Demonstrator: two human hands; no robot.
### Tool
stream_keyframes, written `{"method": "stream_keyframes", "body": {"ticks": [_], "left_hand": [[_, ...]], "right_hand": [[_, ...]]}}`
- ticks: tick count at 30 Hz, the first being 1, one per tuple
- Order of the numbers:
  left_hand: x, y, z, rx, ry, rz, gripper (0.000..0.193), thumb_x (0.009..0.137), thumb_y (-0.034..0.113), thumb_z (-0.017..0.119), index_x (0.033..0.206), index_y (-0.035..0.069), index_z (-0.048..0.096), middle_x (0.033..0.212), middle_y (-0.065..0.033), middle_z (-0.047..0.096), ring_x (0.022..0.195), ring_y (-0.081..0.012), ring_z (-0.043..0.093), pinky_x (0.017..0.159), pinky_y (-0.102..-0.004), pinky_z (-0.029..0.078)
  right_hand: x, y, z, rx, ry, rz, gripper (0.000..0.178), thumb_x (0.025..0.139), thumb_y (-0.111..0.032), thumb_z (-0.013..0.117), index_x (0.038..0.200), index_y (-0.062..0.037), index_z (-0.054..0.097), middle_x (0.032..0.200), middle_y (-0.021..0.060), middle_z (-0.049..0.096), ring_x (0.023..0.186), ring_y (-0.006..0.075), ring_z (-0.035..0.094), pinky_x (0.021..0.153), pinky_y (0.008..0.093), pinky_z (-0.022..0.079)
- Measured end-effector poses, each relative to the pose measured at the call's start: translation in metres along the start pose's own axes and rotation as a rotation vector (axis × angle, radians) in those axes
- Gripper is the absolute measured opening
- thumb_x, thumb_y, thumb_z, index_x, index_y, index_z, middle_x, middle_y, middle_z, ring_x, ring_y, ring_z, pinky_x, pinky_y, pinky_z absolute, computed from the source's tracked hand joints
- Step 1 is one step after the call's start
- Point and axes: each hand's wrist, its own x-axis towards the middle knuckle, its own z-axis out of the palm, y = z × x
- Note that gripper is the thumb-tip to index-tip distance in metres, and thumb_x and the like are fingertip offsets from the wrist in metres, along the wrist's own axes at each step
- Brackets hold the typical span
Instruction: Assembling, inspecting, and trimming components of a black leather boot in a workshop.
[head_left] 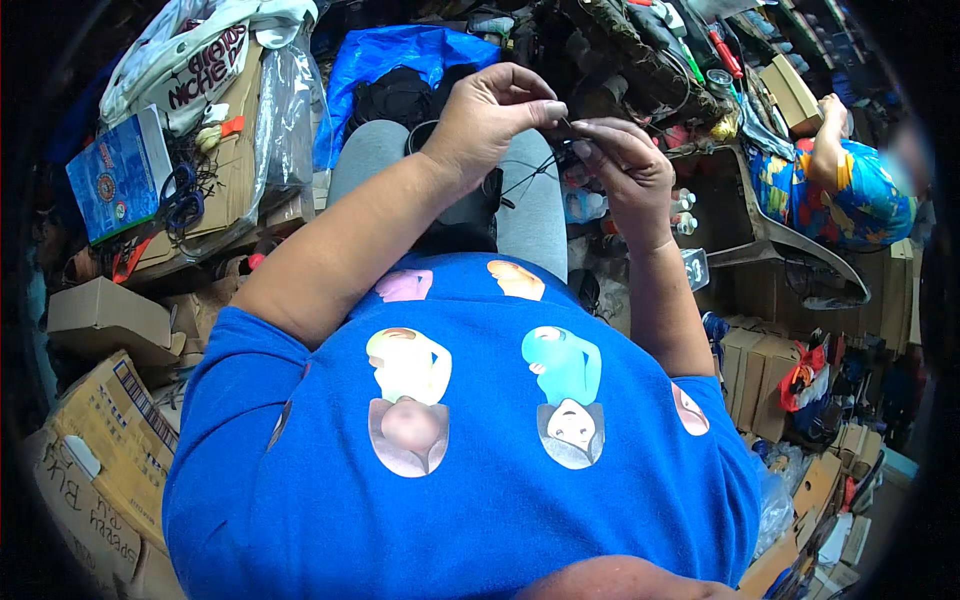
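Note:
Over my lap, my left hand (500, 108) pinches a thin black cord (530, 181) between thumb and fingertips. My right hand (630, 172) pinches near the same spot, its fingers almost touching the left thumb. A loose strand of the cord dangles below the fingers, with what looks like a knot in it. Exactly what lies between the fingertips is too small and dark to make out. A black item (466, 215) rests between my grey-clad thighs, partly covered by my left forearm; its kind is unclear.
A blue plastic sheet (400, 45) lies ahead of my knees. Scissors (183, 205) and a blue book (118, 178) sit on cardboard at left. Tools, including a red-handled one (726, 55), crowd the far right. Another person in a patterned blue shirt (860, 195) is at right, beside a dark bin (715, 200).

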Motion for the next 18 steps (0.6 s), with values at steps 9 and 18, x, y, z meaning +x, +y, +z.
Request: {"method": "stream_keyframes", "body": {"ticks": [9, 18], "left_hand": [[-0.006, -0.029, -0.017, 0.141, -0.479, -0.31, 0.027, 0.088, 0.026, 0.057, 0.099, 0.002, 0.063, 0.092, -0.0051, 0.064, 0.088, -0.0114, 0.057, 0.081, -0.0267, 0.044], [-0.008, -0.032, -0.03, 0.295, -0.421, -0.346, 0.021, 0.084, 0.019, 0.063, 0.092, 0.0, 0.065, 0.083, -0.0039, 0.064, 0.077, -0.0095, 0.058, 0.074, -0.0244, 0.046]], "right_hand": [[-0.002, 0.009, -0.013, 0.394, -0.013, 0.466, 0.016, 0.081, -0.012, 0.066, 0.094, -0.0029, 0.067, 0.081, 0.0009, 0.065, 0.074, 0.0053, 0.057, 0.06, 0.0172, 0.042], [0.004, -0.013, -0.046, -0.26, -0.421, 0.29, 0.015, 0.075, -0.008, 0.067, 0.09, -0.0063, 0.068, 0.079, 0.0049, 0.062, 0.078, 0.0159, 0.061, 0.069, 0.0284, 0.049]]}}
